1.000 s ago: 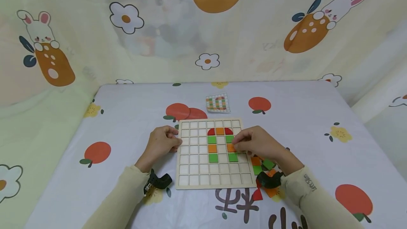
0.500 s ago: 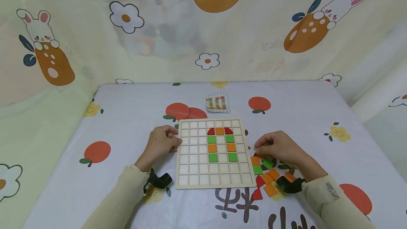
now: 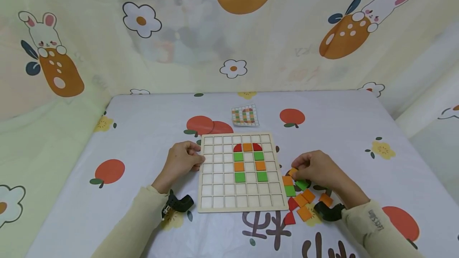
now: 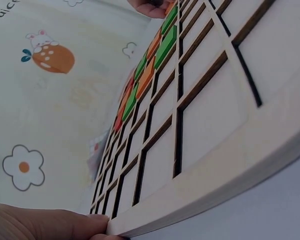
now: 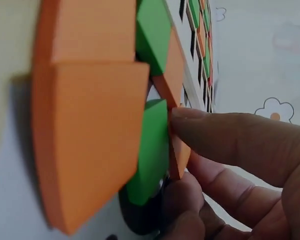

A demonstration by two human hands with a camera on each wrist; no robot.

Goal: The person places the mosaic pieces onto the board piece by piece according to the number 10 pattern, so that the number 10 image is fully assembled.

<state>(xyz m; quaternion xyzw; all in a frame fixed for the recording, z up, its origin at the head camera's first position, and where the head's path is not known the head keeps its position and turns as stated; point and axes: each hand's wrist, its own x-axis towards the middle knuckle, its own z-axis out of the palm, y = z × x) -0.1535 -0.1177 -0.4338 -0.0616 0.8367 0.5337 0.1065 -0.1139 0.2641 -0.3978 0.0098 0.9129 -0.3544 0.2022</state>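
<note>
Orange tile point(image 3: 293, 171), pinched between thumb and fingers of the right hand point(image 3: 317, 167), just beside the right edge of the wooden grid board point(image 3: 228, 190) (whether lifted clear of the tablecloth point(image 3: 333, 130), impossible to tell). Close by, a green tile point(image 3: 302, 185); nearer the body, more loose tiles point(image 3: 305, 213) in orange, green and red. At the board's left edge, the left hand point(image 3: 182, 156), thumb and fingers gripping the rim. Set in the cells: two red rounded pieces point(image 3: 238, 148) flanking an orange square point(image 3: 247, 147), with green and orange squares point(image 3: 240, 177) down two columns below. Beyond the far edge, a small printed card point(image 3: 245, 115).
</note>
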